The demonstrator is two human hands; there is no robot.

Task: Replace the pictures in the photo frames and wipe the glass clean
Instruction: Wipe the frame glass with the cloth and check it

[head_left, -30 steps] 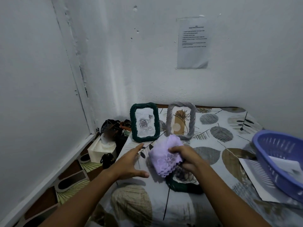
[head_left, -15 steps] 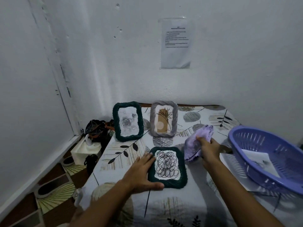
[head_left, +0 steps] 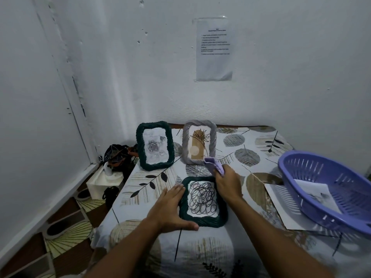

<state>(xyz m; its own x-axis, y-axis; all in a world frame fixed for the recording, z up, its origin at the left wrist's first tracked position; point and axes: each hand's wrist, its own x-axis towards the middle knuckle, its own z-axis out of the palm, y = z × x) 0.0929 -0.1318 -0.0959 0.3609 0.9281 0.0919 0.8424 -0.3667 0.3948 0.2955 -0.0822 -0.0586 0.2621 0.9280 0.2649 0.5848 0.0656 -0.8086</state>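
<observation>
A dark green frame with a black scribble picture (head_left: 202, 201) lies flat on the table (head_left: 251, 253). My left hand (head_left: 170, 211) rests against its left edge and lower left corner, fingers straight and thumb spread. My right hand (head_left: 227, 184) grips a lilac cloth (head_left: 213, 165) over the frame's upper right corner. Behind, a green frame with a rose picture (head_left: 154, 145) and a grey frame with a plant picture (head_left: 198, 142) stand upright near the wall.
A purple plastic basket (head_left: 329, 189) with a paper inside sits at the right, over a loose sheet (head_left: 279, 209). A white tissue box (head_left: 104, 179) and dark bags (head_left: 118, 155) sit on the floor at the left. A paper notice (head_left: 214, 49) hangs on the wall.
My right hand brought the cloth from the right back over the flat frame's upper right corner. My left hand stayed against the frame's left side.
</observation>
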